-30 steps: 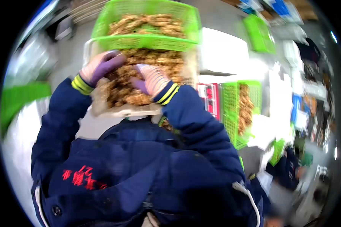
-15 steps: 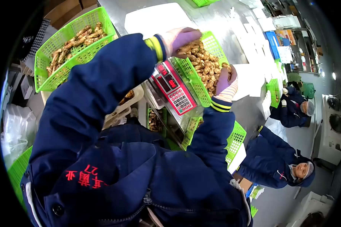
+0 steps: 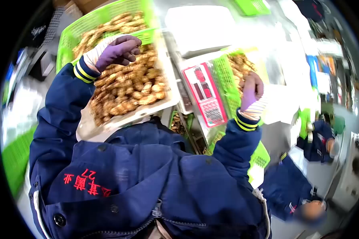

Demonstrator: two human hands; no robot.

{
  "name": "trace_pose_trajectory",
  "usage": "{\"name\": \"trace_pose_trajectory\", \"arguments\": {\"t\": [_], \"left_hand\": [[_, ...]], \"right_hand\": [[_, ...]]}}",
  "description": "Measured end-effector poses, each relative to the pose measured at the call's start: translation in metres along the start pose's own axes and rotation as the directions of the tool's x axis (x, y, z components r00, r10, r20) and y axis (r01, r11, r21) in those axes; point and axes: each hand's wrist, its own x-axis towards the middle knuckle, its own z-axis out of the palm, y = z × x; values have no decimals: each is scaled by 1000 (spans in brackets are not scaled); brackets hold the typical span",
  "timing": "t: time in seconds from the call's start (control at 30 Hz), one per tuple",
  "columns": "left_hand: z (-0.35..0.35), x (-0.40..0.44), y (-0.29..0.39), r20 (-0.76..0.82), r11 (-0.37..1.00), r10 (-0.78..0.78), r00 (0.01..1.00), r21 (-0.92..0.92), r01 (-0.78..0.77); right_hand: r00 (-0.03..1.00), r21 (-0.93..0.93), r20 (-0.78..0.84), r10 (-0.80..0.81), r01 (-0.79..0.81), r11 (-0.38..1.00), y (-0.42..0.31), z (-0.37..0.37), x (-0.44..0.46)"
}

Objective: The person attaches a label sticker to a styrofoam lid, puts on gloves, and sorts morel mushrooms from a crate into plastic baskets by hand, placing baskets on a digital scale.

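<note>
My left hand (image 3: 117,52), in a purple-fingered glove, hovers over a white crate (image 3: 172,93) heaped with brown-and-cream, stubby mushrooms (image 3: 133,85). Its fingers are bent and partly apart, with nothing visible in them. At the right, my right hand (image 3: 252,88), gloved alike, curls its fingers at the edge of a green basket (image 3: 226,81) of mushrooms (image 3: 240,65); motion blur hides what those fingers grip. That basket stands on a scale whose red-framed panel (image 3: 205,95) has lit digits and a keypad.
A second green basket (image 3: 68,42) of mushrooms rests at the crate's far side. A white lid-like panel (image 3: 199,26) lies on the metal table, near another green basket (image 3: 253,6). Two co-workers in navy jackets (image 3: 285,185) (image 3: 317,139) are at the right.
My left hand has moved left from the basket on the scale to above the crate, which has come into view. My right hand stays at the basket. The view has shifted left.
</note>
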Motion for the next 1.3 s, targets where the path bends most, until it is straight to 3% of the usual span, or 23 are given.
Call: {"name": "trace_pose_trajectory", "arguments": {"t": [0.1, 0.17, 0.2, 0.3, 0.37, 0.43, 0.53, 0.63, 0.7, 0.73, 0.77, 0.83, 0.87, 0.9, 0.93, 0.97, 1.0, 1.03, 1.07, 1.17, 1.23, 1.27, 1.3], "left_hand": [[-43, -57, -28, -205, 997, 41, 978, -60, -55], [-59, -88, -43, -333, 997, 34, 942, -51, -54], [-67, -98, -55, -335, 1000, 25, 942, -5, -28], [-78, -117, -98, -302, 997, 27, 953, 79, -3], [-64, -128, -104, -293, 986, 61, 954, 167, -11], [-61, -130, -116, -180, 827, 261, 948, 549, -123], [-45, -116, -120, -63, 654, 91, 994, 756, -12], [-31, -100, -126, -2, 518, -4, 1000, 855, 4], [-27, -92, -112, -91, 402, -80, 993, 908, 116], [-32, -80, -123, -144, 336, -7, 990, 932, 138], [-32, -89, -109, -209, 512, 201, 957, 856, 79], [-36, -69, -113, -113, 179, 285, 952, 982, 63], [-38, -62, -109, -80, 213, 185, 979, 976, 40], [-36, -52, -117, -117, 235, 132, 984, 968, 83], [-34, -41, -125, -152, 253, 78, 985, 959, 128], [-28, -43, -114, -183, 256, -15, 983, 950, 180], [-28, -34, -130, -208, 259, 166, 964, 952, 161], [-32, 1, -173, -422, 511, 277, 863, 825, 240], [-27, -25, -125, -293, 326, 113, 949, 914, 243], [-21, -31, -90, -207, 217, -135, 969, 948, 233], [-23, -18, -114, -245, 191, -26, 969, 950, 246], [-20, -12, -128, -201, 92, 44, 979, 976, 197], [-25, -24, -111, -179, 236, 51, 983, 958, 162]], "right_hand": [[939, 132, 345, 6, -55, 990, -18, 60, -7], [832, -80, 555, 8, 43, 996, -25, 99, -21], [698, -180, 710, -88, 301, 936, -40, 120, -28], [278, -25, 955, -99, 410, 912, -20, 183, -48], [105, 20, 987, -126, 686, 727, 3, 220, -63], [-104, 84, 995, 11, 861, 502, -2, 251, -79], [-216, 178, 969, 121, 948, 264, 23, 275, -108], [-200, 129, 959, 200, 939, 319, 10, 287, -98], [-84, 37, 995, 43, 767, 641, 1, 274, -73], [-3, -113, 990, 142, 588, 801, -1, 267, -61], [51, -256, 966, 255, 362, 896, -2, 258, -49], [131, -201, 971, 200, -4, 980, 15, 238, -30], [189, -87, 975, 117, -158, 984, 18, 230, -36], [177, 13, 982, -65, 279, 960, 26, 231, -35], [154, -30, 988, -29, 366, 930, 8, 232, -50], [117, -265, 964, 240, 307, 914, -20, 236, -69], [-76, 65, 997, -12, 747, 662, 9, 247, -77], [-167, 69, 977, 136, 843, 534, 4, 252, -90], [-127, 62, 982, 142, 917, 394, 14, 249, -102], [-100, 80, 963, 252, 993, 89, 21, 257, -111], [-121, 121, 954, 274, 992, 18, 23, 262, -112], [-40, -5, 945, 325, 991, 134, 7, 263, -113], [30, -133, 923, 384, 960, 245, -9, 264, -112]]}}
